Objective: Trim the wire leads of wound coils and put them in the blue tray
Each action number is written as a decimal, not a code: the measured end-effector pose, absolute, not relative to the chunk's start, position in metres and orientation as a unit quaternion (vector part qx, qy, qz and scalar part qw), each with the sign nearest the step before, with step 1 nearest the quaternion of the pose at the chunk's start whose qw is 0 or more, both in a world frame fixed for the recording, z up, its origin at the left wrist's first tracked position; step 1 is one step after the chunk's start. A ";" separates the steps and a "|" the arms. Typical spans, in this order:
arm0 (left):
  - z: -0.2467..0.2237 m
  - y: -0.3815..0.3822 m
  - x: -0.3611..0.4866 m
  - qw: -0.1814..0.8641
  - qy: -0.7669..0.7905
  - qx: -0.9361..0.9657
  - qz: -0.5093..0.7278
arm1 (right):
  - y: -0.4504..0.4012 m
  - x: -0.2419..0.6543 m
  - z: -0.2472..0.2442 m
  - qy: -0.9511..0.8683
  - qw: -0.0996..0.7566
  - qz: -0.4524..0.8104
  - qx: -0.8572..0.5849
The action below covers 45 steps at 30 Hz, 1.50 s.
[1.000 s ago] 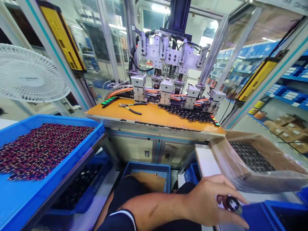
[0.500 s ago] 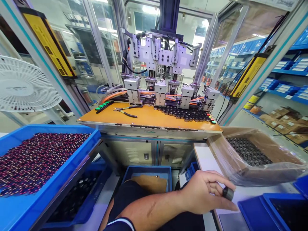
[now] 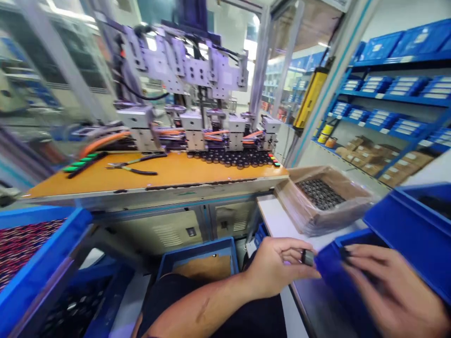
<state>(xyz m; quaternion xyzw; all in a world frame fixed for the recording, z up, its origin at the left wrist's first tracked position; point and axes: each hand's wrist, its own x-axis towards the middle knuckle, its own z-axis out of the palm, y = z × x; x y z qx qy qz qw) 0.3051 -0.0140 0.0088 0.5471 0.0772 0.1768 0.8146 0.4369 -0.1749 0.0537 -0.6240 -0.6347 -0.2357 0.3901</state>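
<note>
My left hand (image 3: 273,267) reaches across to the right, closed in a pinch on a short dark cylindrical part (image 3: 308,257) held between thumb and fingertips. My right hand (image 3: 391,281), blurred by motion, is over the near blue bin (image 3: 334,272) at the lower right. Its thumb and fingers are pinched together around a small black piece (image 3: 345,253), too smeared to name more exactly. The two hands are apart, with the bin's edge between them. A cardboard box (image 3: 299,213) lined with clear plastic stands beyond them, with many dark round parts (image 3: 320,194) inside.
An orange-topped bench (image 3: 176,178) carries pliers (image 3: 136,168), rows of black round parts (image 3: 232,158) and a clamping machine (image 3: 193,134). Blue bins stand at the left (image 3: 82,220) and far right (image 3: 398,206). A blue tray (image 3: 197,249) sits below the bench.
My view has turned to the right. My right hand has come into view over the blue bin, pinching a small black piece. My left hand still holds the dark cylinder.
</note>
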 end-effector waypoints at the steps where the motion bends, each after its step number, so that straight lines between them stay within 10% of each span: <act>1: 0.009 -0.016 0.305 0.809 0.071 0.556 0.178 | -0.175 0.431 0.048 -0.638 0.381 -0.226 -0.630; 45: 0.000 -0.044 0.314 0.875 0.115 0.443 0.153 | -0.180 0.427 0.023 -0.707 0.295 -0.266 -0.586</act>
